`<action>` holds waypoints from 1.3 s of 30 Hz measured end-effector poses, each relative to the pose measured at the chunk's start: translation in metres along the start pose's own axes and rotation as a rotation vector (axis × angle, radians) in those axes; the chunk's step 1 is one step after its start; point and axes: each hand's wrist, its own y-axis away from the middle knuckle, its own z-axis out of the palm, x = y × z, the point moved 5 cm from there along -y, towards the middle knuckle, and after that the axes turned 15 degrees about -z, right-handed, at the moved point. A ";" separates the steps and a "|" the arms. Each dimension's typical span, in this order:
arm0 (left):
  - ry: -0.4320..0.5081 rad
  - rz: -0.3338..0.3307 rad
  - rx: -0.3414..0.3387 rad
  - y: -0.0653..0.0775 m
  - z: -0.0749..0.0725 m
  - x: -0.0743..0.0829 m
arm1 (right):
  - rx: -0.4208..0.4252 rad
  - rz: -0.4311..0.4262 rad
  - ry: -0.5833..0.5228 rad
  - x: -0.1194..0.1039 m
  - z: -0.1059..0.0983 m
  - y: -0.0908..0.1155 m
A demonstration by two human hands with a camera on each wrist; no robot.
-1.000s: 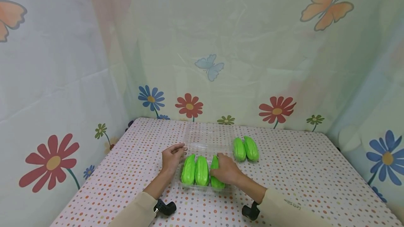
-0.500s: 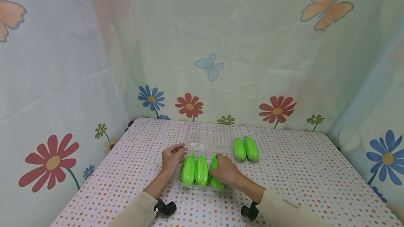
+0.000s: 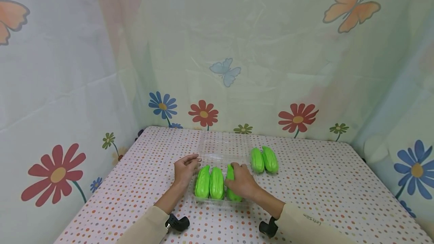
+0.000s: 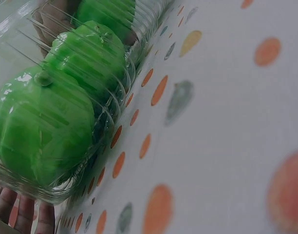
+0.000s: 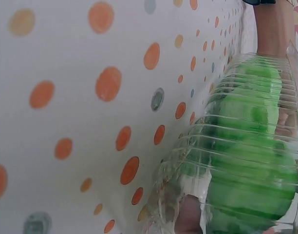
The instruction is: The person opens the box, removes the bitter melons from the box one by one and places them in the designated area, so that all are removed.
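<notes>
A clear plastic clamshell box (image 3: 217,201) lies with its lid (image 3: 223,144) laid back on the table. Inside are three bright green ribbed gourds: a left gourd (image 3: 202,183), a middle gourd (image 3: 217,183) and a right gourd (image 3: 234,195). My right hand (image 3: 243,181) grips the right gourd from above, hiding part of it. At the box's left side, my left hand (image 3: 184,170) has its fingers against the back left corner. In the left wrist view, its fingertips (image 4: 25,214) show straight along the outside of the box wall (image 4: 56,197).
Two more green gourds (image 3: 263,160) lie side by side to the right of the lid. The table wears a polka-dot cloth (image 3: 315,183). Printed curtains (image 3: 264,48) stand behind and along both sides. Each wrist carries a small black camera (image 3: 178,223).
My right hand has shifted slightly with the right gourd, whose far tip now sits a little farther back. My left hand, the box and the other gourds have stayed put.
</notes>
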 end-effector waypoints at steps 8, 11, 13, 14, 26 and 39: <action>0.012 -0.016 0.001 0.000 0.000 0.001 | 0.022 -0.021 -0.023 -0.001 -0.002 0.000; -0.002 -0.009 0.006 0.000 0.000 0.000 | 0.031 -0.031 -0.037 -0.001 -0.001 0.000; -0.008 -0.006 0.008 0.001 0.000 0.000 | 0.038 -0.043 -0.046 -0.002 0.000 0.000; -0.009 -0.006 0.008 0.001 0.000 0.000 | 0.042 -0.048 -0.053 -0.002 0.000 0.000; 0.003 -0.008 0.002 0.000 0.000 0.001 | 0.094 -0.073 -0.069 -0.005 -0.003 0.001; -0.008 -0.016 0.009 -0.001 0.000 -0.001 | 0.121 -0.100 -0.079 -0.007 -0.004 0.000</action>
